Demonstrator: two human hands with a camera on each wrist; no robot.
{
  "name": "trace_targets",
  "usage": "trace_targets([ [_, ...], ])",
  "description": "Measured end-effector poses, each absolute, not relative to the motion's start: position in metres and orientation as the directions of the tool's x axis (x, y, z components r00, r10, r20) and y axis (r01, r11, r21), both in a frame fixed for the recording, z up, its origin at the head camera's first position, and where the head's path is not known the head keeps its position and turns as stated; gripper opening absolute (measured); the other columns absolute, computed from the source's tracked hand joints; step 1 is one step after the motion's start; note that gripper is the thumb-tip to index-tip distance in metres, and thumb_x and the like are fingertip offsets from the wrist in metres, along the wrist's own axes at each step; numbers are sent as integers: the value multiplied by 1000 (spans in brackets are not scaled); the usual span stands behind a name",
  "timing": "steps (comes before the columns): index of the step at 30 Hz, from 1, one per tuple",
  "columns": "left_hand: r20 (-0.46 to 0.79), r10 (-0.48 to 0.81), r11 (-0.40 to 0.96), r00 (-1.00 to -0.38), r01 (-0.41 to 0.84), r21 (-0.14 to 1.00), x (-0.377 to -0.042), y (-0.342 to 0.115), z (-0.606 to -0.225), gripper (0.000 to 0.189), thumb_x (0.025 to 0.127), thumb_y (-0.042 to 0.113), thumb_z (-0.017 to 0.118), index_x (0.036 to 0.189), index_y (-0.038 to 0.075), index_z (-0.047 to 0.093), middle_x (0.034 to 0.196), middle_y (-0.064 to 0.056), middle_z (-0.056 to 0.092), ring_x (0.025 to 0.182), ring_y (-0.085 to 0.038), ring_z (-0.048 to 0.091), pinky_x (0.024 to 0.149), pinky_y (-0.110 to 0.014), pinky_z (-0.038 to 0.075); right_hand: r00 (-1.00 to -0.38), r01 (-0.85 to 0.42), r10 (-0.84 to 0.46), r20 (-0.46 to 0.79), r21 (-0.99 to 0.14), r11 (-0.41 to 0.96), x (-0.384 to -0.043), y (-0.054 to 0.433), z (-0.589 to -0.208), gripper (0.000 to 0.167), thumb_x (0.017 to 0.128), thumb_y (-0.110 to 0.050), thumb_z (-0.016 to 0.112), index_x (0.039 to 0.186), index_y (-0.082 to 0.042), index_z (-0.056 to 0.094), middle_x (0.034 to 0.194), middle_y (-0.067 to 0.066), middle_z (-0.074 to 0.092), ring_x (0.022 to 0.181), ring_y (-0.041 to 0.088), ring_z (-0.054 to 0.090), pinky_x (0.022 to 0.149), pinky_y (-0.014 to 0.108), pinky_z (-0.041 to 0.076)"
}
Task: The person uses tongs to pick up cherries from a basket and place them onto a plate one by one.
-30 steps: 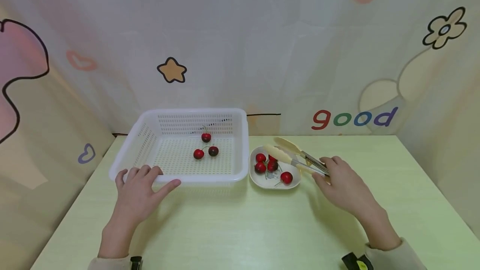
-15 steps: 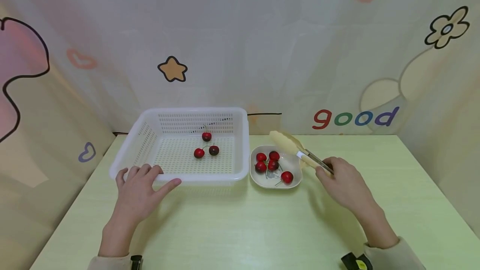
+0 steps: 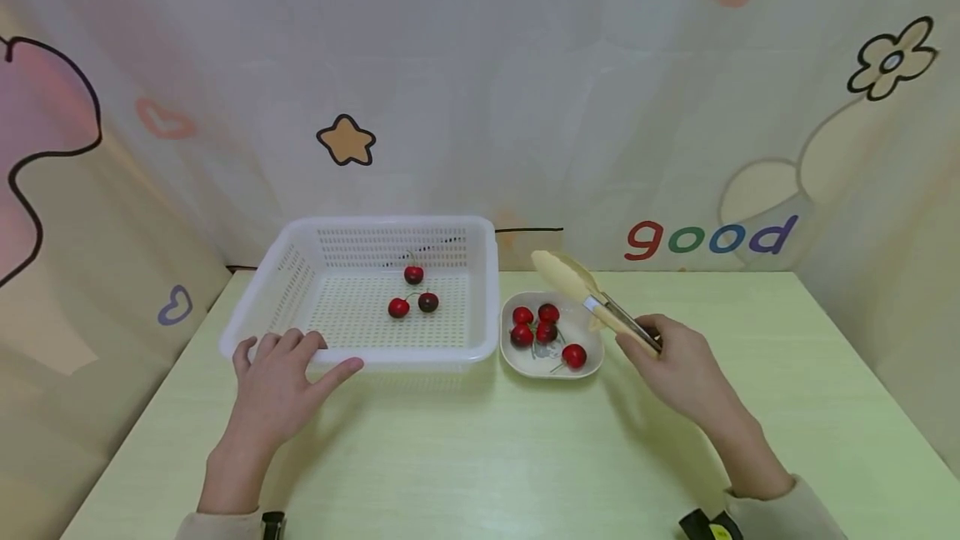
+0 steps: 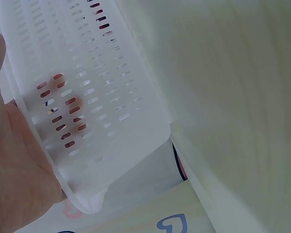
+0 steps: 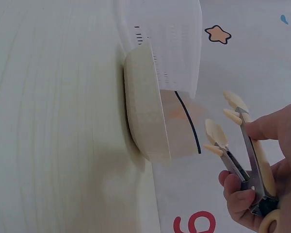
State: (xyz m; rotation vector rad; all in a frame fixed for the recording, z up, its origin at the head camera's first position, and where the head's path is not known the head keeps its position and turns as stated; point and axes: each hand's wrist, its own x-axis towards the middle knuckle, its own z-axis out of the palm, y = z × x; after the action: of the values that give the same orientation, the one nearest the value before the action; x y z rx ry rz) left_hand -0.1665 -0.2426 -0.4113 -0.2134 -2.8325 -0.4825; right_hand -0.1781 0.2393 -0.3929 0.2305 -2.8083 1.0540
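Note:
My left hand [image 3: 273,386] holds the near rim of a white perforated basket [image 3: 420,355], its fingers hooked over the edge. In the left wrist view, these fingers show through the basket's slots. The right hand [image 3: 675,365] grips metal tongs [image 3: 617,317] with cream tips and handles. Right wrist view: the tongs' tips stand apart with nothing between them. They hover above and behind a small white dish [image 3: 588,327] at the basket's right. Several red cherries [image 3: 546,332] with stems lie in the dish, one cherry [image 3: 574,356] apart from the others.
Inside the basket are three cherries: a dark one [image 3: 428,302], a red one [image 3: 399,307] and another [image 3: 413,274] farther back. A patterned curtain [image 3: 465,107] stands behind the pale wooden table [image 3: 480,457] and along both sides.
The tongs' arms have drawn closer together, and their tips have swung up and away from over the cherries. The right hand has shifted slightly left. The left hand and basket stay put.

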Motion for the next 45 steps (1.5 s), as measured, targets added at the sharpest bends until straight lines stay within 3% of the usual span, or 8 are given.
trace_targets([
  [14, 285, 101, 936, -953, 188, 296, -167, -241, -410, 64, 93, 69, 59, 112, 8, 66, 108, -12, 64, 108, -44, 50, 103, -73, 14, -957, -255, -105, 269, -615, 746, -172, 214, -390, 58, 102, -40, 65, 139, 3, 50, 118, 14, 59, 92, 27, 55, 74, 38, 50],
  [24, 301, 101, 936, -948, 193, 294, -166, -242, -410, 64, 93, 69, 59, 111, 8, 66, 109, -12, 64, 106, -43, 49, 103, -73, 14, -920, -379, -184, 346, -663, 646, -173, 184, -394, 49, 101, -26, 69, 137, 3, 53, 115, 12, 60, 90, 23, 55, 68, 30, 51],
  [32, 299, 105, 934, -948, 197, 298, -165, -241, -412, 64, 93, 69, 59, 110, 8, 67, 105, -10, 63, 105, -41, 50, 102, -73, 15, -905, -414, -210, 370, -654, 633, -176, 171, -396, 49, 101, -24, 70, 139, 3, 53, 114, 12, 59, 93, 22, 54, 75, 34, 51],
  [36, 303, 106, 934, -947, 199, 296, -165, -241, -412, 64, 93, 69, 59, 111, 9, 67, 106, -10, 63, 106, -41, 50, 103, -73, 14, -897, -438, -245, 368, -663, 608, -180, 164, -392, 49, 100, -19, 70, 139, 4, 53, 116, 14, 59, 90, 23, 54, 69, 32, 50],
  [45, 306, 100, 936, -947, 194, 294, -166, -241, -412, 64, 93, 70, 58, 111, 9, 67, 106, -10, 64, 107, -41, 50, 103, -72, 14, -881, -469, -326, 343, -540, 699, -189, 144, -379, 47, 98, -17, 72, 136, 5, 55, 116, 14, 59, 90, 22, 55, 75, 36, 51],
])
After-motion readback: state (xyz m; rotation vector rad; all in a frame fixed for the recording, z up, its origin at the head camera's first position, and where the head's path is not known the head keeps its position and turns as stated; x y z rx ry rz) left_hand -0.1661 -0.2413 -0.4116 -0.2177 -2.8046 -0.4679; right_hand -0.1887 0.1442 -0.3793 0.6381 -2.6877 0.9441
